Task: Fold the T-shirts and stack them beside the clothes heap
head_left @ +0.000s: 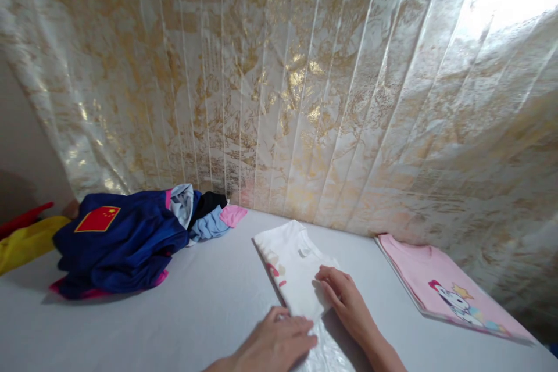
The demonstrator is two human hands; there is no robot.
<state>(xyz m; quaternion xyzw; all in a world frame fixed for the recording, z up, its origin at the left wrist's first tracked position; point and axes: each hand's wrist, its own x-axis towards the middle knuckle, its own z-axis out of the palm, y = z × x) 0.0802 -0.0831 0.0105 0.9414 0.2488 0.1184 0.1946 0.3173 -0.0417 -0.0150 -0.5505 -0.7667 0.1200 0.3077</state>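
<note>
In front of me lies a white T-shirt (291, 253), folded into a narrow shape with its neckline away from me. A red and beige print shows along its left side. My left hand (281, 342) rests at the near end of the shirt, palm down, fingers stretched to the right. On the shirt's right edge, my right hand (344, 296) touches the cloth with its fingers apart and slightly bent. Beneath the hands, a shiny clear patch (325, 351) shows on the white surface; what it is I cannot tell.
To the left is a heap with a navy garment (131, 244) bearing a red flag patch, and a light blue cloth (211, 225) beside it. A yellow cloth (30, 241) lies farther left. Folded pink shirts (429, 270) lie right. A shiny gold-patterned curtain (270, 81) hangs behind.
</note>
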